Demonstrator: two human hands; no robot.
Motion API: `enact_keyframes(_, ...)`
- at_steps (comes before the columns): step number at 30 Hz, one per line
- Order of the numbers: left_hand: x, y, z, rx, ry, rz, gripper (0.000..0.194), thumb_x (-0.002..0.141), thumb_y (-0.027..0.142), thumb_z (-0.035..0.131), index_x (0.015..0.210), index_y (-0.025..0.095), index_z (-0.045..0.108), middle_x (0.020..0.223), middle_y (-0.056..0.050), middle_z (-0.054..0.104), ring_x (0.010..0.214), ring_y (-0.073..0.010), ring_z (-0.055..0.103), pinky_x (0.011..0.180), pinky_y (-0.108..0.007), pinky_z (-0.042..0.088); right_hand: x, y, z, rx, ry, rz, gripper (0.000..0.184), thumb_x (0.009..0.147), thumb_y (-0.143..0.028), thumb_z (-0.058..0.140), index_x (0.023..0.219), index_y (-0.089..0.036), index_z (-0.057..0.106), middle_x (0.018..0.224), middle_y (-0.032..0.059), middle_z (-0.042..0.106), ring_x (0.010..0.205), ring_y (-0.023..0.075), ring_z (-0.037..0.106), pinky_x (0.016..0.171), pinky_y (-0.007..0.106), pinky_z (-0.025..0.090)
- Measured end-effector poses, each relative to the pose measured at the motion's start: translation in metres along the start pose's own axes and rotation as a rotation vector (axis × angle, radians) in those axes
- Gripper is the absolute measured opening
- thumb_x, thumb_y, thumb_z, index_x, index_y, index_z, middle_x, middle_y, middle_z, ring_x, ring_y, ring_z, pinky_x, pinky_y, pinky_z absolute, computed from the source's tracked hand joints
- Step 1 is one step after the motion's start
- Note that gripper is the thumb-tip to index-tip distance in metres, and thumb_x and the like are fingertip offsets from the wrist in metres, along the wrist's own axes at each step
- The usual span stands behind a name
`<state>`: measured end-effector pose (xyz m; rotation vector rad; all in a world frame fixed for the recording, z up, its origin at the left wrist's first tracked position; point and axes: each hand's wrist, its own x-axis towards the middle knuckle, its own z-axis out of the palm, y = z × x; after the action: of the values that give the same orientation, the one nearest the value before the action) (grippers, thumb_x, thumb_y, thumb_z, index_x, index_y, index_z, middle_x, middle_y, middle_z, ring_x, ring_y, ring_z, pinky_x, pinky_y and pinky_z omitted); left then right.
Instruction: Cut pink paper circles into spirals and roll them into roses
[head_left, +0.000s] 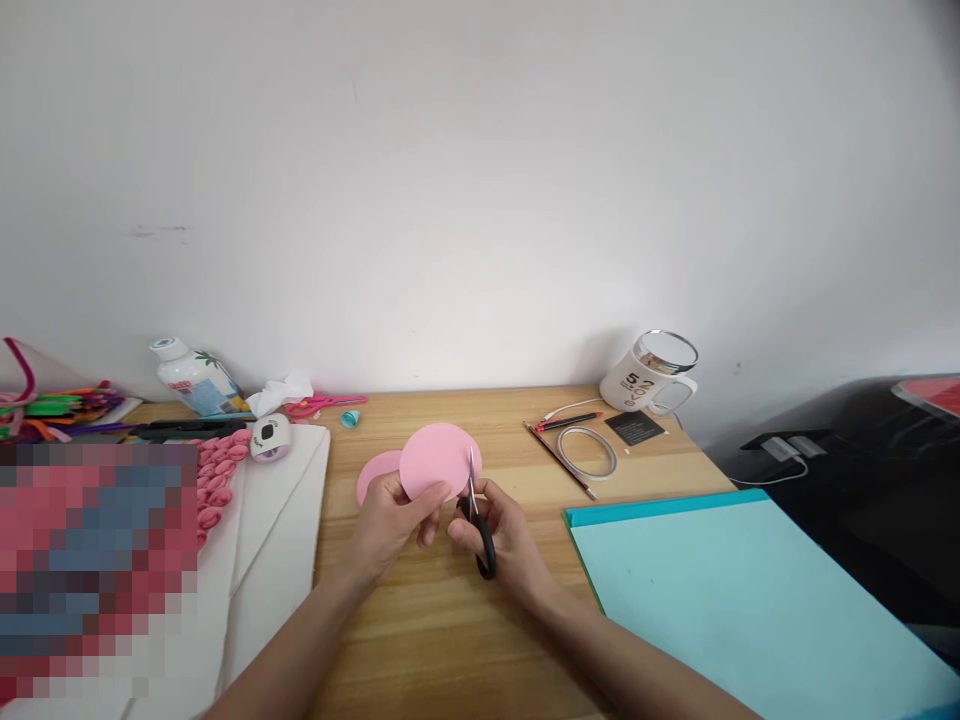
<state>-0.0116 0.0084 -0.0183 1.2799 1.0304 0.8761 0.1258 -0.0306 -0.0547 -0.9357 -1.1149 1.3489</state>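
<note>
A round pink paper disc (pixel 435 460) is pinched at its lower edge by my left hand (pixel 394 520), thumb on top. Black-handled scissors (pixel 484 540) are gripped in my right hand (pixel 506 545), their metal blades pointing away from me at the disc's right side. Whether the blades have cut into the paper, I cannot tell. A second pink disc (pixel 373 472) shows partly behind the first one and my left hand; the rest of it is hidden.
Light blue paper sheets (pixel 705 580) lie at the right, a white mug (pixel 637 380) behind them. Near it are a pencil (pixel 562 462) and a coiled cable (pixel 587 453). White paper (pixel 281 560), pink scissors (pixel 322 404), a tape dispenser (pixel 271 437) and a bottle (pixel 196 378) are at the left.
</note>
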Motion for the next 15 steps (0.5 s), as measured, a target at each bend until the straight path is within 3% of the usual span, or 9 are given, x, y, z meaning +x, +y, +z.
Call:
enact_keyframes(9, -0.001, 0.003, 0.000, -0.014, 0.021, 0.005, 0.031, 0.068, 0.038, 0.067, 0.053, 0.014, 0.055, 0.037, 0.005, 0.048, 0.033, -0.0067, 0.041, 0.036, -0.020, 0.032, -0.001, 0.004, -0.002, -0.002, 0.012, 0.049, 0.044, 0.064, -0.051, 0.074, 0.080, -0.021, 0.046, 0.052, -0.0091, 0.039, 0.046, 0.0072, 0.029, 0.043, 0.020, 0.021)
enact_keyframes(15, 0.000, 0.000, 0.001, -0.134, -0.044, -0.052, 0.030, 0.068, 0.039, 0.067, 0.058, 0.012, 0.058, 0.050, -0.001, 0.059, 0.035, -0.0103, 0.050, 0.035, -0.021, 0.038, -0.002, 0.011, -0.001, 0.091, -0.026, 0.045, 0.045, 0.066, -0.052, 0.072, 0.085, -0.022, 0.044, 0.068, -0.0019, 0.055, 0.049, 0.0093, 0.041, 0.045, 0.022, 0.025)
